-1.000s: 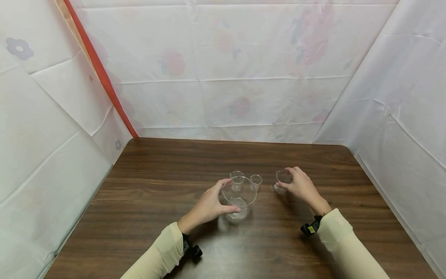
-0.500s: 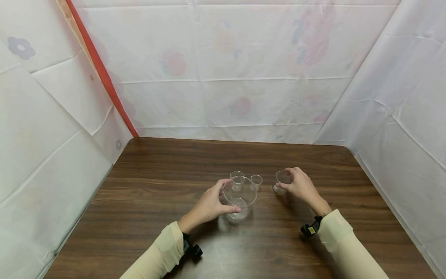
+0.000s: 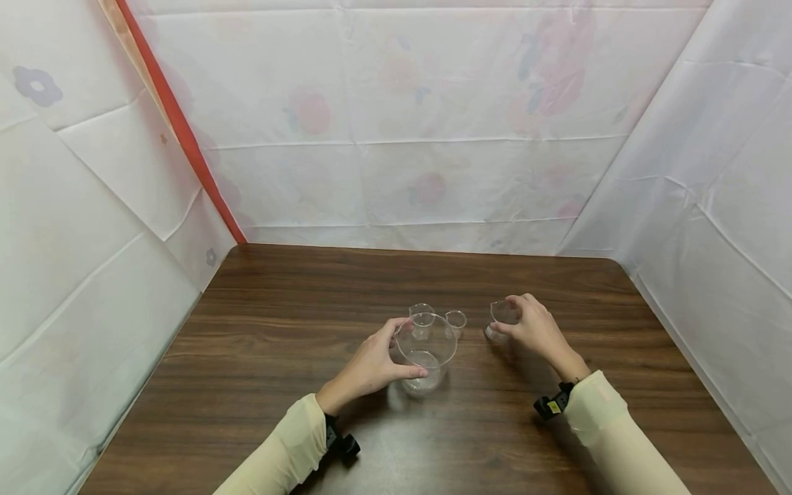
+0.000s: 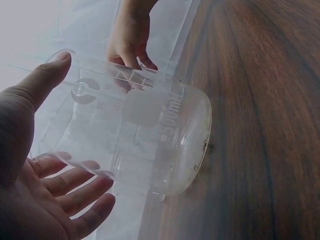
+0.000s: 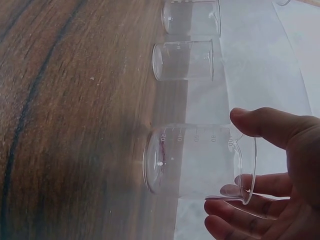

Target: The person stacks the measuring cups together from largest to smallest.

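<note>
My left hand (image 3: 370, 363) holds a large clear glass beaker (image 3: 427, 354) by its upper wall, thumb on the near side and fingers on the far side. The left wrist view shows a 500 ml marking (image 4: 171, 120) on its side. To the right, my right hand (image 3: 537, 330) grips a smaller graduated beaker (image 5: 195, 160) near its spouted rim. Both held beakers stand upright with their bases at the table. Just behind the large beaker are two more small beakers, a wider one (image 3: 421, 311) partly hidden by it and a narrower one (image 3: 455, 319).
The brown wood-grain table (image 3: 297, 289) ends at a back edge in front of white printed sheeting (image 3: 371, 185). More sheeting hangs along the left and right sides. A red strip (image 3: 185, 137) runs up the back left corner.
</note>
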Motion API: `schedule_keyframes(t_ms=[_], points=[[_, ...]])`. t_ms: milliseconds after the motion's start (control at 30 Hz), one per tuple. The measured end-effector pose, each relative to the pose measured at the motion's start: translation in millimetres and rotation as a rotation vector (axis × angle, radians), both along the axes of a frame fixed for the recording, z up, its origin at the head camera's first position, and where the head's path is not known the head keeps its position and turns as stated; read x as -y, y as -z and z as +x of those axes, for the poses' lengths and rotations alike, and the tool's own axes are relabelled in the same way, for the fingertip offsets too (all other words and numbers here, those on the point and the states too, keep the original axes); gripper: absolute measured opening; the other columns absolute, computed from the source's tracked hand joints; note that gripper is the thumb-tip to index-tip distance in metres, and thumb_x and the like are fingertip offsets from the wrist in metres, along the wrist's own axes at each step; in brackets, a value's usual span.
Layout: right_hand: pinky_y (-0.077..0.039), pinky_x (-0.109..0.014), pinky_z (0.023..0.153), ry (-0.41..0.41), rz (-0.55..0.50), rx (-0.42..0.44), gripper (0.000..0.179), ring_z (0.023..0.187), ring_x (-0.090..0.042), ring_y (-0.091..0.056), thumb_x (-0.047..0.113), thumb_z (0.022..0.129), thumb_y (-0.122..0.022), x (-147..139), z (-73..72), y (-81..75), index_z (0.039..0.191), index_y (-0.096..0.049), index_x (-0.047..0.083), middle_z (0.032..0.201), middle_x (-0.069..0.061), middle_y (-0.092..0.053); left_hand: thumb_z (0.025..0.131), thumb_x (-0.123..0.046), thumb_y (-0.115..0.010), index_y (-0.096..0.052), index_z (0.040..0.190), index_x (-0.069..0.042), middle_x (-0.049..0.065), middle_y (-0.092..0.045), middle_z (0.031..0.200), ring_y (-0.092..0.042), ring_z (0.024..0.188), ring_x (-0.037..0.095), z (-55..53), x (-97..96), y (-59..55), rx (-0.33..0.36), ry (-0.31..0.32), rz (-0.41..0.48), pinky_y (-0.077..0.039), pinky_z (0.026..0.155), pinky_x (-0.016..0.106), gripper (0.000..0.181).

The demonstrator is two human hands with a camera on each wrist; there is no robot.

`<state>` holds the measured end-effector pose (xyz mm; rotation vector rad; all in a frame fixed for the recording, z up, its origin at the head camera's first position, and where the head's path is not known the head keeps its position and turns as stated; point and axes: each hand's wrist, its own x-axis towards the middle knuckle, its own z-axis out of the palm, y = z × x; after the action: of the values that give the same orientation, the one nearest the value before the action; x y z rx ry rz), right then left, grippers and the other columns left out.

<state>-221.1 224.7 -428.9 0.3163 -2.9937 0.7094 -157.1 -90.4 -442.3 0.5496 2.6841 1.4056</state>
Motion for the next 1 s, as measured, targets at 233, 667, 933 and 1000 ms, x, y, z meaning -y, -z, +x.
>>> schedule_keyframes(t_ms=[233,667,933,1000], points=[[-0.049,-0.047,0.074,-0.007,0.005,-0.016,0.064,0.089,-0.031,-0.058,0.032,0.083,-0.077,2.7,-0.2,-6.4,0.127,-0.055,-0.008,0.109,-0.021,-0.058,0.068,-0.045,-0.086,-0.043,0.142,-0.013,0.004,-0.057,0.138,-0.061,0.115,0.033,-0.4,0.2,-0.4,0.0,-0.001,-0.009,-0.051,0.096,0.044,0.091],[-0.048,-0.043,0.069,-0.019,0.021,-0.071,0.063,0.086,-0.028,-0.056,0.032,0.081,-0.078,4.6,-0.8,-20.0,0.127,-0.056,-0.007,0.107,-0.02,-0.057,0.068,-0.046,-0.086,-0.044,0.141,-0.014,0.003,-0.056,0.138,-0.063,0.113,0.032,0.4,0.2,0.1,0.0,-0.015,-0.023,-0.052,0.094,0.045,0.09],[-0.048,-0.043,0.07,-0.035,0.012,-0.093,0.063,0.087,-0.028,-0.057,0.03,0.081,-0.079,7.9,2.0,-34.9,0.126,-0.057,-0.007,0.105,-0.019,-0.058,0.067,-0.047,-0.086,-0.044,0.142,-0.017,0.002,-0.055,0.14,-0.062,0.114,0.033,0.5,0.3,-0.4,0.02,-0.017,-0.023,-0.052,0.096,0.045,0.091],[-0.048,-0.043,0.07,-0.037,0.008,-0.099,0.062,0.087,-0.028,-0.057,0.03,0.081,-0.079,8.9,2.8,-39.1,0.126,-0.057,-0.006,0.105,-0.019,-0.058,0.068,-0.047,-0.086,-0.044,0.142,-0.017,0.002,-0.055,0.14,-0.062,0.114,0.033,0.6,0.4,-0.4,0.018,-0.014,-0.022,-0.052,0.096,0.045,0.091]])
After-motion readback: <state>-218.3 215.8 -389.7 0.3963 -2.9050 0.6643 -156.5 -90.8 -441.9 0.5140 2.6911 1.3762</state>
